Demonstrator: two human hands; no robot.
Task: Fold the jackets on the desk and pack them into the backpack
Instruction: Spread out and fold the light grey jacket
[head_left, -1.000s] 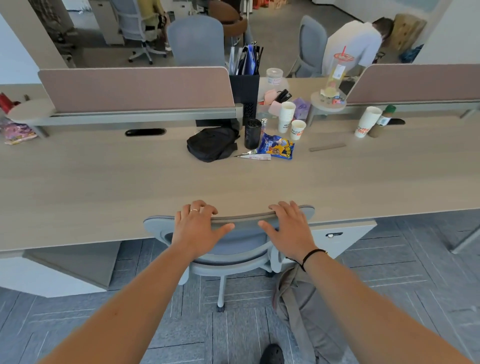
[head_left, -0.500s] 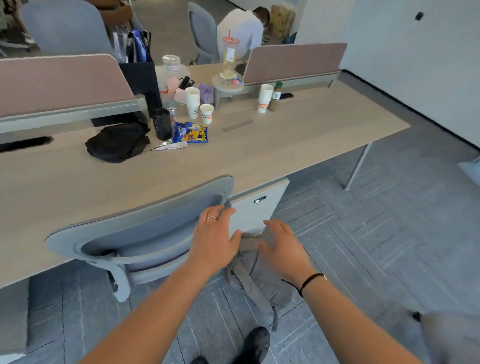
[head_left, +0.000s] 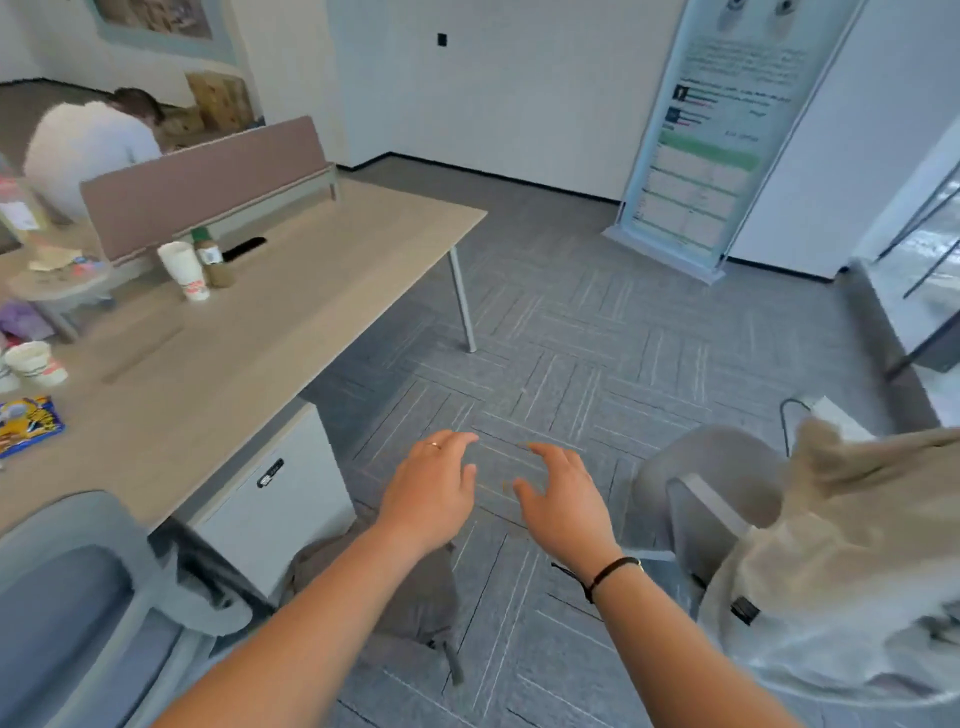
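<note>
The long desk (head_left: 249, 332) runs off to the left, a chair (head_left: 711, 499) heaped with pale jackets (head_left: 852, 561) stands right, and a grey backpack (head_left: 410, 597) slumps on the floor beneath the forearms. Left hand (head_left: 431, 493) and right hand (head_left: 566, 504) hover side by side over the carpet, fingers loosely spread, holding nothing.

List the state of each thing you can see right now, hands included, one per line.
left hand: open, fingers relaxed, holding nothing
right hand: open, fingers loosely curled, holding nothing
backpack: on the floor below the arms, slumped
beige jacket: unfolded, draped over a chair on the right
paper cup: upright on the desk
bottle: upright, capped, beside the cup
</note>
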